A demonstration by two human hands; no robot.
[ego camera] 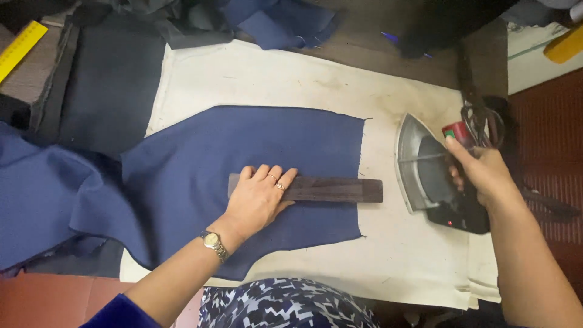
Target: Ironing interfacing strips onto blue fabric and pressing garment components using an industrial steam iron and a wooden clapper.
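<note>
A piece of blue cloth (pixel 243 152) lies flat on a cream pressing pad (pixel 401 255). Across its lower right part rests a dark wooden bar (pixel 340 189). My left hand (pixel 258 197), with rings and a wristwatch, presses flat on the bar's left end. My right hand (pixel 483 173) grips the handle of an electric iron (pixel 425 170) that stands tipped on its side at the pad's right edge, soleplate facing left.
More blue cloth (pixel 42 194) hangs off the left. Dark grey fabric (pixel 109 85) lies at upper left beside a yellow ruler (pixel 21 45). Scissors (pixel 483 124) sit behind the iron. Blue scraps (pixel 285 24) lie at the top.
</note>
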